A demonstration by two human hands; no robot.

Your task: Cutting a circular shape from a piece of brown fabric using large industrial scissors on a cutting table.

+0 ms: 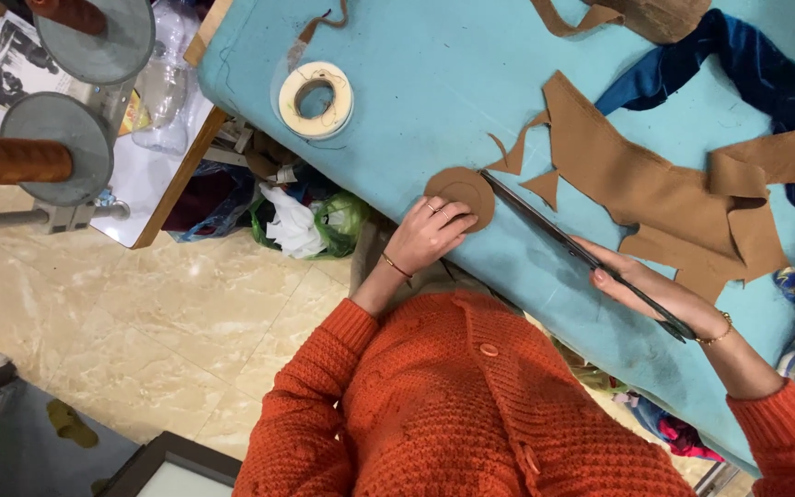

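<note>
Cutting step, as it appears: your left hand (430, 235) pins the brown fabric disc (460, 193) flat near the blue table's (434, 83) edge; your right hand (641, 285) grips long scissors (554, 235), tips touching the disc. Next move calls for steady trimming around its edge.

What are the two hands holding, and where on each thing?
Right hand holds long scissors at the handle end. Left hand presses the brown fabric circle at its near edge.

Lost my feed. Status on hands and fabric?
Left hand pressing round brown fabric piece. Right hand gripping long scissors, tips at the piece. Brown offcuts beside blades.
</note>
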